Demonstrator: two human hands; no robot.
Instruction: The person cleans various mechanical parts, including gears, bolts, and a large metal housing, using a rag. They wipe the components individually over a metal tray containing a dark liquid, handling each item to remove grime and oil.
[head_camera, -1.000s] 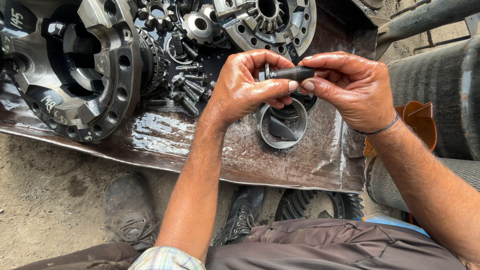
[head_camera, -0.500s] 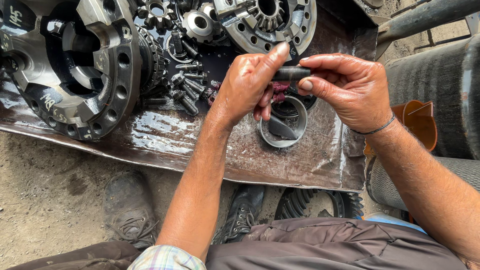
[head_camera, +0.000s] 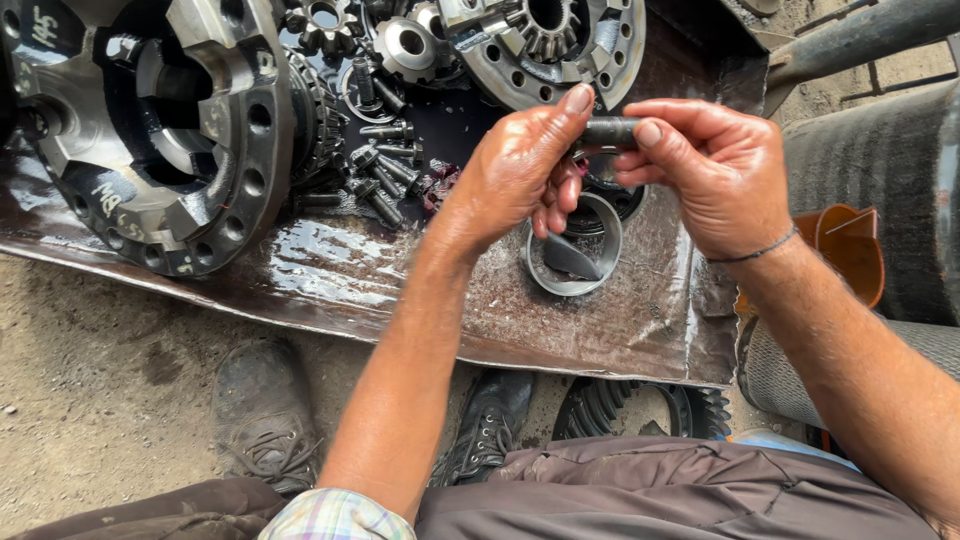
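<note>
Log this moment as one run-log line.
left hand + right hand: gripping short dark metal pin | below: metal ring on oily sheet | nearby: bolts

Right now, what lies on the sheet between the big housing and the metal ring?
In the head view, loose oily bolts lie between the housing and the ring.

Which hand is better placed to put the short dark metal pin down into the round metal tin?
Left, probably. The left hand hangs right over the round metal tin, fingers curled toward it; the right hand grips the short dark metal pin further aside.
</note>
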